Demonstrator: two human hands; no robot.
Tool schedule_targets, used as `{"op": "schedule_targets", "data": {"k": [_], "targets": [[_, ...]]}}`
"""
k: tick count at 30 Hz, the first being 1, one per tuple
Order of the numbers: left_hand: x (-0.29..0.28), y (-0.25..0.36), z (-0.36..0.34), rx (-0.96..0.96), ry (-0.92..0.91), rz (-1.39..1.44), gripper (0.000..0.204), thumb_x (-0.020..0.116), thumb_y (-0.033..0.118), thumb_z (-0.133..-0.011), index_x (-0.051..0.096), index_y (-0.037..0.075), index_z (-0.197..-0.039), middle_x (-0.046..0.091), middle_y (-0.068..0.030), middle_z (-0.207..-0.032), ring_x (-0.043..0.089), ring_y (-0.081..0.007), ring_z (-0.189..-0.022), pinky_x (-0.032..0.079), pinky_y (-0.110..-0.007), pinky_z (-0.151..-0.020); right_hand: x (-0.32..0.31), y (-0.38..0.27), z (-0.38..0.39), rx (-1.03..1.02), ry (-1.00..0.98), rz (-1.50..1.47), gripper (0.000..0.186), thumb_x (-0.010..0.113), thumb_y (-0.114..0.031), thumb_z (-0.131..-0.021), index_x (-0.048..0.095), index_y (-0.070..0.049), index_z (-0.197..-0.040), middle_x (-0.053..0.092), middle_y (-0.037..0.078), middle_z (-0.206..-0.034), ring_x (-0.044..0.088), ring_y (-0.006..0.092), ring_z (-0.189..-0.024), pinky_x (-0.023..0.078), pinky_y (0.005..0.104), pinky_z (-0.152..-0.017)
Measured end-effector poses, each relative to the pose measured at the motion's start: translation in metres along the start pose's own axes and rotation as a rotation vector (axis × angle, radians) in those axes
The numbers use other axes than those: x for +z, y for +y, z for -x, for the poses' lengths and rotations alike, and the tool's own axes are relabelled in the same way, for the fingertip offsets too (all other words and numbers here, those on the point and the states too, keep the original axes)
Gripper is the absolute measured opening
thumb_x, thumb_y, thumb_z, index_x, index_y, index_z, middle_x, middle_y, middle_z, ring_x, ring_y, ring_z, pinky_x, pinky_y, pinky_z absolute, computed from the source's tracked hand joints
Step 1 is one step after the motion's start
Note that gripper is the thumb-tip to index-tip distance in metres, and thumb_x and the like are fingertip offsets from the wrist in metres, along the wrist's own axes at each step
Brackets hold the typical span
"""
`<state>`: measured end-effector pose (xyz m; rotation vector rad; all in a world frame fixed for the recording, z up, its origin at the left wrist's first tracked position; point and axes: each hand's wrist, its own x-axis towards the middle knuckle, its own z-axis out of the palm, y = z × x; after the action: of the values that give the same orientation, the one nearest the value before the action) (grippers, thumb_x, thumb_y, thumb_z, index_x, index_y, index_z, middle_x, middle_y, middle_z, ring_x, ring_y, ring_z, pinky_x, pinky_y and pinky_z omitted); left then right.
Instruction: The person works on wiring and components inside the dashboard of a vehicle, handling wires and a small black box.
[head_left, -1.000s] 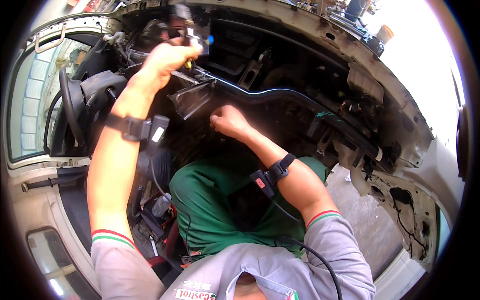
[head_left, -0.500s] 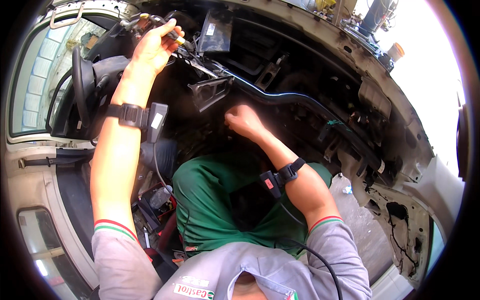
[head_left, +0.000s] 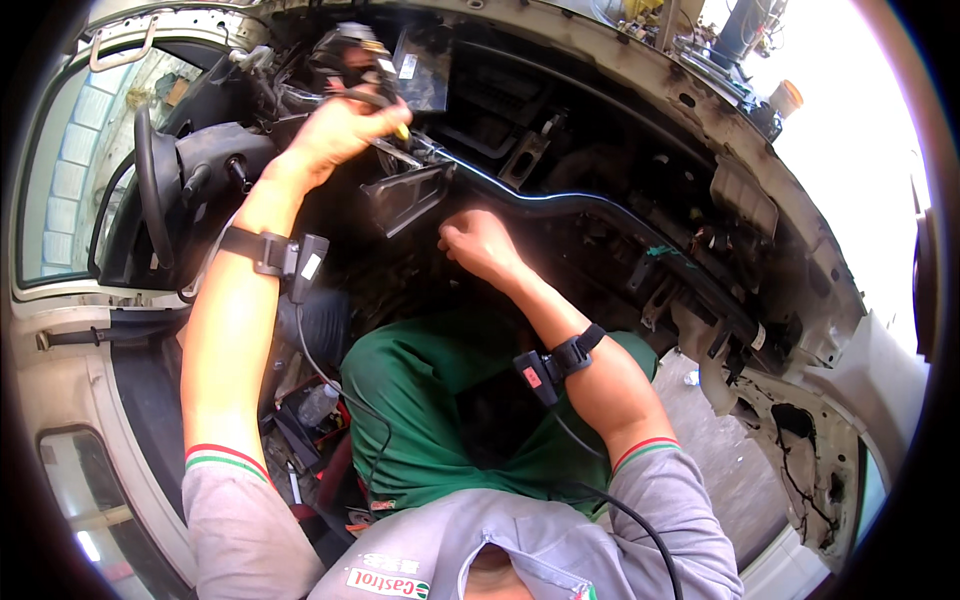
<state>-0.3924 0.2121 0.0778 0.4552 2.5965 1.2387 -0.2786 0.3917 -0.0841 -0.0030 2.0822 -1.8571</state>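
Note:
My left hand (head_left: 345, 130) reaches up over the stripped dashboard, its fingers wrapped round a bundle of dark wiring (head_left: 355, 65) with yellow and reddish connector ends, blurred by motion. Behind that bundle is a flat dark box (head_left: 422, 72) with a white label. My right hand (head_left: 480, 240) is closed in the dark space below the dash; whatever its curled fingers hold, if anything, is hidden. Just above it hangs a black metal bracket (head_left: 408, 198), fixed to a long dark cross beam (head_left: 560, 200).
On the left are the steering wheel (head_left: 152, 185) and its column (head_left: 225, 150). A clear plastic bottle (head_left: 318, 405) lies among loose items beside my green-trousered legs (head_left: 410, 400). To the right is a bare door frame with loose wires (head_left: 800, 470). Thin cables run from the straps on my forearms.
My left hand has moved right and a little down, carrying the wiring bundle, whose bulk now stands above the hand. My right hand has shifted slightly left.

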Motion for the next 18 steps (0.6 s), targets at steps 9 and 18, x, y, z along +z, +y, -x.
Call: {"op": "schedule_targets", "data": {"k": [9, 18], "targets": [[0.008, 0.03, -0.03, -0.203, -0.17, -1.009, 0.042, 0.056, 0.038, -0.098, 0.066, 0.006, -0.123, 0.068, -0.02, -0.118, 0.063, -0.0359, -0.114, 0.049, -0.042, -0.098, -0.005, 0.006, -0.005, 0.013, 0.013, 0.006, 0.03, 0.056, -0.02, -0.08, 0.074, 0.002, -0.087, 0.072, 0.021, -0.084, 0.071, 0.0329, -0.085, 0.054, 0.0397, -0.082], [0.016, -0.012, -0.083, -0.33, 0.255, -0.771, 0.058, 0.075, 0.043, -0.084, 0.068, -0.005, -0.115, 0.069, -0.0244, -0.114, 0.066, -0.0341, -0.113, 0.049, -0.041, -0.098, -0.011, -0.006, -0.002, 0.075, -0.057, 0.021, 0.033, 0.055, -0.02, -0.088, 0.072, 0.006, -0.097, 0.073, 0.013, -0.081, 0.069, 0.0192, -0.071, 0.055, 0.0341, -0.071]]}}
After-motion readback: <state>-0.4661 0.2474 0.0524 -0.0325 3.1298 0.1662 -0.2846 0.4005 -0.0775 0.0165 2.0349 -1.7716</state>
